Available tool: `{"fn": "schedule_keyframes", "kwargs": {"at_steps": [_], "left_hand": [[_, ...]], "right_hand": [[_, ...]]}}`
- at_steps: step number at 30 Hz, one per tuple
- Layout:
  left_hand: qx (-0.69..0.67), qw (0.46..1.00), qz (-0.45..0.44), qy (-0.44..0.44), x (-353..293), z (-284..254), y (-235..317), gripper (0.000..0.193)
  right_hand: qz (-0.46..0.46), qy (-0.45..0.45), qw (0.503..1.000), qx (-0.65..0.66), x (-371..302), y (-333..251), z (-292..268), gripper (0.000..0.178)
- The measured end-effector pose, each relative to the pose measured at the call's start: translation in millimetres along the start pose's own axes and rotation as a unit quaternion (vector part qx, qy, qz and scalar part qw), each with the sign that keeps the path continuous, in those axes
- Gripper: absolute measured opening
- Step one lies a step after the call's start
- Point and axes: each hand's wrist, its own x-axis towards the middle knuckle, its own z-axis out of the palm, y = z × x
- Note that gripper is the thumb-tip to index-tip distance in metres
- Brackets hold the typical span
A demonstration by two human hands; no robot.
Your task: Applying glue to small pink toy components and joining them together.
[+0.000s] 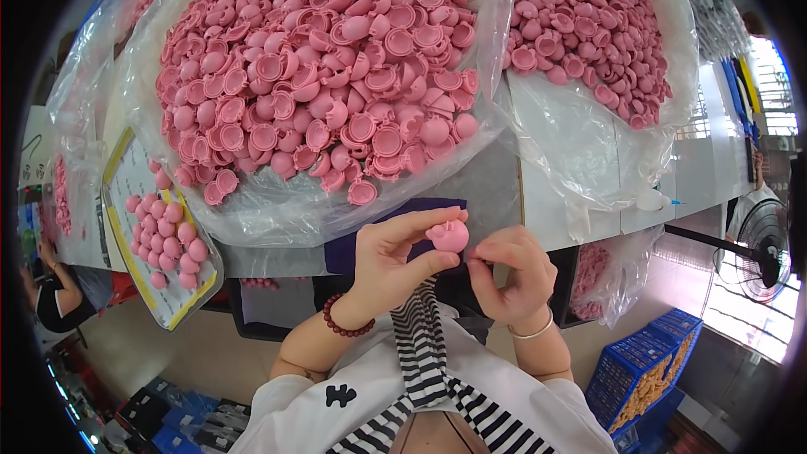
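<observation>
From where I stand, the pink round piece (450,238) sits between the person's two hands, just off the table's near edge and level with the chest. The left hand (380,254) has it: thumb below, forefinger above, narrowed onto it from the left. The right hand (517,273) is on the other side, its fingertips just beside the piece, to the right and slightly lower, with a small gap that I can't judge well from here. The piece is nearly a ball, so I see no clear long axis; small knobs stick out on its left side.

The right fingers are curled, thumb and forefinger tips drawn close together; I cannot tell whether something tiny is pinched there. Both wrists are bent inward, forearms rising from below, the left one wearing a dark red bead bracelet (347,320). Beyond the hands, a purple cloth (340,256) lies along the edge of the table (496,193), and a heap of pink half-shells (311,59) spreads behind it.
</observation>
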Motion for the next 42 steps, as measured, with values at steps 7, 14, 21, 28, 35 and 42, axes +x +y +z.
{"fn": "schedule_keyframes", "kwargs": {"at_steps": [7, 14, 21, 28, 35, 42], "left_hand": [[-0.043, 0.999, 0.015, -0.024, -2, -11, 1, 0.042], [-0.152, 0.981, -0.100, -0.070, 5, -22, -1, 0.035], [0.001, 0.993, -0.069, -0.095, 0, -14, 2, 0.037], [0.263, 0.902, 0.297, 0.171, -55, -80, 80, 0.034], [0.764, 0.479, 0.156, 0.404, -62, -184, 113, 0.019], [0.698, 0.664, 0.226, 0.145, 3, -69, 66, 0.017]], "right_hand": [[-0.004, 0.154, 0.967, -0.204, -24, 21, -44, 0.016], [0.153, 0.528, 0.750, -0.367, -52, 91, -167, 0.032], [0.209, 0.537, 0.810, -0.107, -51, 124, -190, 0.038], [0.269, 0.326, 0.859, -0.290, -42, 135, -195, 0.036], [0.147, 0.456, 0.865, -0.150, -14, 95, -153, 0.029], [0.173, 0.412, 0.895, 0.007, -5, 47, -91, 0.031]]}}
